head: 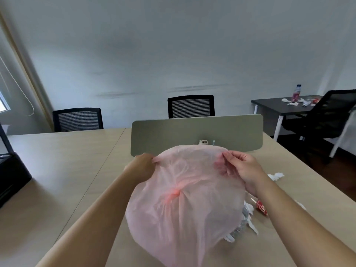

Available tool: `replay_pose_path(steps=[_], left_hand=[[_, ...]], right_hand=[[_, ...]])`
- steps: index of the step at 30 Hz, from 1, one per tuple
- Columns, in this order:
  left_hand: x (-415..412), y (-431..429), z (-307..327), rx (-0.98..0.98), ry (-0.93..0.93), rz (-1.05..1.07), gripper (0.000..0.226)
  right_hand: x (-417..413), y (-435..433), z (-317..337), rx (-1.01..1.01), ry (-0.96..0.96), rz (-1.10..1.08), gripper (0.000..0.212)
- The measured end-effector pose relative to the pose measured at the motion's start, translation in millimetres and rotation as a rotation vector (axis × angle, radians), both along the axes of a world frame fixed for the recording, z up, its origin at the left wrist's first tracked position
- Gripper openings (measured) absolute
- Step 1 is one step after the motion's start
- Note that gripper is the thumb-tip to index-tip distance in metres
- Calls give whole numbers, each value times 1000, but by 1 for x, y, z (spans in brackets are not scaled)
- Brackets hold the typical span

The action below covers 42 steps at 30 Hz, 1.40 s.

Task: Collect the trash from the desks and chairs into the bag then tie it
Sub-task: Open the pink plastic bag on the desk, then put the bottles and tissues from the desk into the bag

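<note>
Your left grip (143,166) is pinching one side of the pink bag (183,199) rim, with the fingers curling into the film. Your right grip (243,166) is pinching the opposite side, thumb and fingertips closing on a fold. Between the two grips the bag is stretching wide and billowing above the bench (57,160), and a gathered reddish point is showing near its middle.

Just below your right grip, white scraps (249,212) and a red item (261,207) are lying on the bench, with the scraps partly tucked under the bag's edge. To the right of that grip, a crumpled tissue (276,175) is lying apart from the bag.

Beyond both grips, a grey divider panel (192,132) is standing across the bench, and two black mesh chairs (190,106) are sitting behind it. Far past your right grip, a dark desk (273,107) is carrying a bottle (296,93) and more tissues (292,102), and a third chair (327,112) is sitting beside it.
</note>
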<state>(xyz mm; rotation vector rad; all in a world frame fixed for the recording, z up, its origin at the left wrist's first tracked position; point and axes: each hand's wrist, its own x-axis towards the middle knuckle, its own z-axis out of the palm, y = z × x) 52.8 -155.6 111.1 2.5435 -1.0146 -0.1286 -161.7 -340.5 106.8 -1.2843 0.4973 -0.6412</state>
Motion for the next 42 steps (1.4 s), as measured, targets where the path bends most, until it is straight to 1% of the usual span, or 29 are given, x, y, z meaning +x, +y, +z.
replay_pose_path(steps=[3, 4, 5, 6, 7, 8, 9, 10, 11, 12, 13, 14, 16, 17, 18, 20, 21, 22, 23, 25, 26, 28, 30, 33, 34, 36, 38, 40, 42], left_hand=[[2, 26, -16, 56, 76, -8, 26], [-3, 34, -20, 85, 70, -24, 35], [-8, 38, -25, 57, 24, -44, 54], [-18, 38, -27, -46, -42, -74, 70], [-32, 35, -25, -205, -139, -129, 76], [-48, 28, -24, -328, -242, -209, 75], [-63, 19, -24, -373, -381, -298, 69], [-77, 9, -25, -358, -526, -410, 59], [-84, -1, -31, -288, -663, -506, 49], [-86, -9, -33, -208, -768, -546, 40], [-82, -14, -35, -158, -819, -533, 35], [-76, -16, -33, -151, -814, -487, 37], [-64, -16, -22, -144, -697, -378, 53], [-57, -16, -16, -144, -648, -332, 60], [-52, -16, -11, -153, -612, -289, 63], [-47, -16, -2, -148, -565, -231, 63], [-45, -15, 0, -138, -548, -222, 65], [-43, -14, 2, -134, -533, -222, 67], [-38, -11, 1, -123, -516, -230, 70], [-28, -5, -1, -120, -480, -254, 70], [-23, -1, -2, -124, -466, -253, 67], [-17, 7, -2, -145, -441, -216, 65], [-9, 14, -1, -162, -413, -136, 69], [8, 23, 6, -147, -364, -15, 69], [12, 25, 9, -149, -346, 12, 68], [21, 26, 13, -156, -318, 55, 63], [25, 23, 14, -168, -288, 102, 57], [23, 16, 8, -155, -233, 153, 56], [18, 8, -4, -122, -175, 170, 61]], right_hand=[[16, -21, -18, 299, 130, 135, 23], [22, -24, -23, 339, 166, 163, 25], [29, -27, -27, 358, 197, 188, 31], [34, -28, -28, 353, 219, 217, 35], [39, -27, -27, 347, 219, 240, 37], [44, -26, -24, 337, 216, 262, 38], [48, -25, -19, 324, 210, 284, 36], [50, -22, -13, 295, 214, 299, 30], [52, -20, -8, 260, 216, 318, 24], [53, -18, -1, 213, 225, 334, 24], [52, -16, 6, 147, 242, 348, 27], [49, -15, 15, 52, 272, 340, 28], [34, -14, 28, -184, 358, 310, 22], [24, -15, 29, -259, 386, 316, 22], [15, -17, 28, -281, 399, 360, 22], [1, -17, 17, -186, 395, 464, 27], [0, -17, 9, -102, 361, 474, 23], [1, -16, 3, -10, 313, 436, 13], [5, -20, -3, 101, 266, 367, 11], [15, -34, -18, 309, 233, 244, 16], [19, -40, -23, 357, 273, 197, 15], [24, -47, -31, 347, 373, 126, 17], [28, -50, -34, 218, 410, 91, 20], [28, -43, -28, -67, 409, 0, 19], [24, -42, -31, -188, 440, -27, 19], [13, -46, -43, -515, 603, -13, 19], [1, -51, -61, -794, 867, 122, 32], [-9, -51, -84, -878, 1070, 265, 50], [-14, -45, -107, -940, 1191, 318, 53]])
